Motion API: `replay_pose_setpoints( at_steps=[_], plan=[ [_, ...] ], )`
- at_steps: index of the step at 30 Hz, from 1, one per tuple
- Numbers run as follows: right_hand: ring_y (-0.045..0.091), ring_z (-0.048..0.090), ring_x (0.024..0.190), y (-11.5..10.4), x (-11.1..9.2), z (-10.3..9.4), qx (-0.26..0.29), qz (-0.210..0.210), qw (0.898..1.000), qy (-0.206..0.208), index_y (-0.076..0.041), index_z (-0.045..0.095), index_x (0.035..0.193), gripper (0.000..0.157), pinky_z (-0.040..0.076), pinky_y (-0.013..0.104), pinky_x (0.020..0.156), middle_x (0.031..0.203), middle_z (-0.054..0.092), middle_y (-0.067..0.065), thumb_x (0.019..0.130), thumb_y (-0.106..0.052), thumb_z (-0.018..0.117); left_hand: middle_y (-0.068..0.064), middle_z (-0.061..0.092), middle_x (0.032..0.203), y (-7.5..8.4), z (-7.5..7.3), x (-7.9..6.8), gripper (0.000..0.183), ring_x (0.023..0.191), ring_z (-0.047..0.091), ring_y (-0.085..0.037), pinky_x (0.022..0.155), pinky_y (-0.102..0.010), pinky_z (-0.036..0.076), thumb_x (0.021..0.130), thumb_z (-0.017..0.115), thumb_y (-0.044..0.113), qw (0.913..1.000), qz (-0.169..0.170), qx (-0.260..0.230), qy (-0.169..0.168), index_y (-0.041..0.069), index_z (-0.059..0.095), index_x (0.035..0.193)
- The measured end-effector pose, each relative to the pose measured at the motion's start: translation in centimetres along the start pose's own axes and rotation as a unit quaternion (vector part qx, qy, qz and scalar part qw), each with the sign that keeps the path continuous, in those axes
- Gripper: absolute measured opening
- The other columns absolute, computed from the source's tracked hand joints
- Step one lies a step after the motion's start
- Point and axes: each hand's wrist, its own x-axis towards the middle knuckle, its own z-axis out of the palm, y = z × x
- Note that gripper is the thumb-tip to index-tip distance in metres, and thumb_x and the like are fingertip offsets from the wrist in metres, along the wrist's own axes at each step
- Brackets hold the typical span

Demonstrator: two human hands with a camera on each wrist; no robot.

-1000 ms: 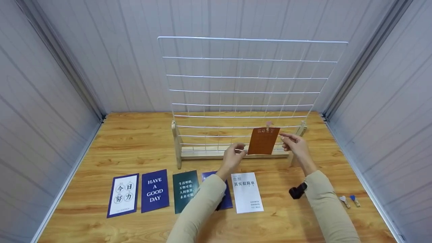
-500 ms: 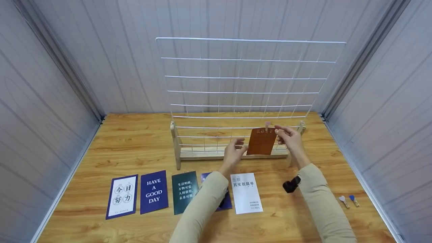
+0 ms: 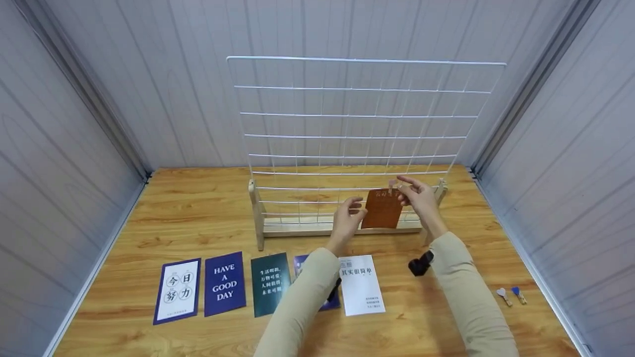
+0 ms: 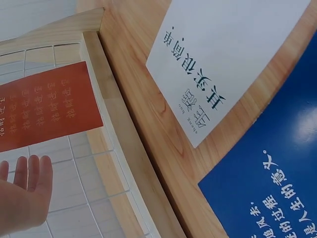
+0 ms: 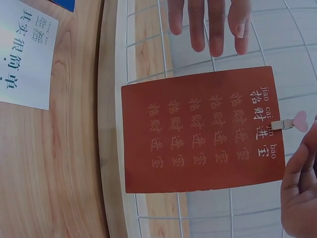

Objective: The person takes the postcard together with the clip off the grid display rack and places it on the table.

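Observation:
A red-brown card [image 3: 382, 210] with rows of Chinese characters hangs upright on the white wire grid [image 5: 213, 64], low on its right side. A small clothespin [image 5: 282, 124] with a pink heart pinches the card's top edge. My right hand [image 3: 419, 198] is at the card's upper right corner, its thumb and forefinger pointing toward the clothespin; in the right wrist view its fingertips are right beside the heart, partly cut off by the frame edge. Near the card's left edge, my left hand [image 3: 347, 220] hovers with fingers loosely bent and holding nothing, apart from the card in the right wrist view.
Wooden feet [image 3: 256, 213] and a base bar hold the grid. Several cards lie in a row in front, among them a white one [image 3: 363, 287] and a dark green one [image 3: 270, 285]. Two heart clothespins, one white [image 3: 504, 296] and one blue [image 3: 518, 295], lie at the right.
My right hand has moved left and slightly up, from beside the card to its top corner by the clothespin. My left hand has barely moved and the card still hangs.

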Motion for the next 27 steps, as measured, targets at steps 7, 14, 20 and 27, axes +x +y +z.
replay_pose_setpoints(
  at_steps=[7,14,20,27],
  plan=[
    [0.009,0.051,0.05,-0.4,0.4,0.3,-0.036,0.033,0.999,-0.02,0.002,0.051,0.118,0.036,0.047,0.023,0.051,0.062,0.053,0.005,0.087,-0.015,0.057,-0.017,0.055,0.109,0.3,0.5,0.3,0.033,0.097,0.052,-0.026,0.08,-0.03,0.044,0.084,0.058,0.006,0.9998,-0.014,0.001,-0.016,0.003,0.053,0.116],
    [0.01,0.052,0.053,-0.3,0.8,0.4,-0.079,0.015,0.995,-0.054,0.0,0.048,0.123,0.036,0.049,0.029,0.054,0.068,0.055,0.008,0.09,-0.013,0.052,-0.016,0.055,0.108,0.6,0.5,0.8,0.034,0.098,0.053,-0.028,0.08,-0.031,0.044,0.083,0.059,0.007,0.9994,-0.013,0.024,-0.019,0.003,0.053,0.117],
    [0.01,0.052,0.052,-0.5,0.7,1.0,-0.099,-0.007,0.994,-0.05,0.003,0.05,0.12,0.033,0.048,0.027,0.05,0.073,0.055,0.017,0.09,-0.009,0.051,-0.015,0.055,0.11,0.5,0.7,0.9,0.032,0.099,0.052,-0.026,0.08,-0.03,0.045,0.085,0.056,0.006,0.9994,-0.021,0.02,-0.019,0.004,0.053,0.117],
    [0.011,0.051,0.053,-0.7,0.7,1.0,-0.094,-0.001,0.995,-0.043,0.005,0.051,0.118,0.033,0.049,0.026,0.05,0.075,0.054,0.02,0.09,-0.012,0.051,-0.013,0.056,0.108,0.3,1.0,1.0,0.03,0.099,0.052,-0.024,0.079,-0.028,0.045,0.086,0.054,0.003,0.9993,-0.026,0.015,-0.022,0.003,0.053,0.115]
  ],
)
